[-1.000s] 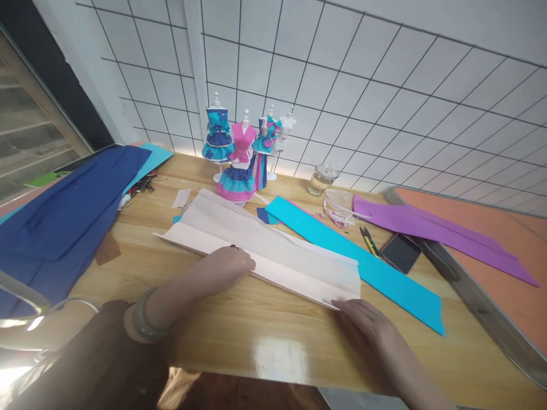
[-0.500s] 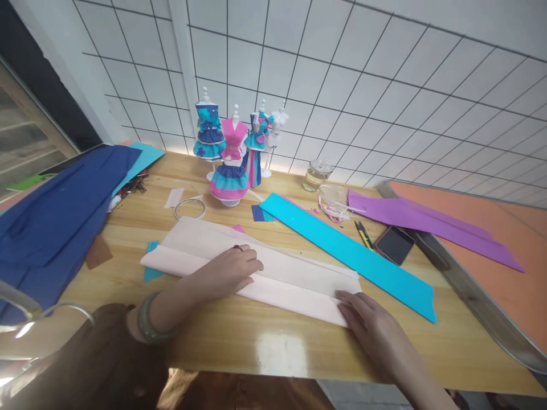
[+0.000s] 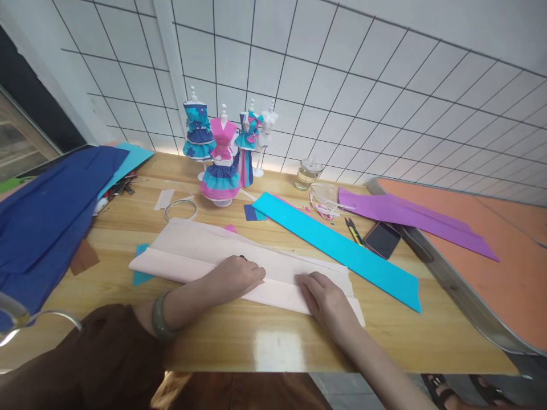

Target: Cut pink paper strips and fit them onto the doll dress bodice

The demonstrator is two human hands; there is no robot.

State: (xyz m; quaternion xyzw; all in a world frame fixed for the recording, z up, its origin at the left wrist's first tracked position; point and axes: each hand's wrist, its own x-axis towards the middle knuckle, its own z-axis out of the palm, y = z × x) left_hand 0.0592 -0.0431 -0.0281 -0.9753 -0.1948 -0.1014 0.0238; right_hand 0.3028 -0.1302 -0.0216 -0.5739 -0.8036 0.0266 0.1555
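A long pale pink cloth lies across the table in front of me, its near edge folded over in a strip. My left hand rests on the middle of the fold, fingers curled together against the cloth. To its right, my right hand has its fingers bent and pressed together at the fold line, closed on the cloth's edge. The fingertips of both hands are partly hidden. A turquoise folded strip lies just beyond the pink cloth, slanting toward the right.
Small dressed mannequins stand by the tiled wall. Dark blue cloth covers the left side. A glass jar, thread snips, a phone, a ring and purple cloth lie beyond and to the right.
My right hand has moved left along the fold, from the cloth's right end to nearer my left hand. My left hand stays about the same place; the view has shifted slightly.
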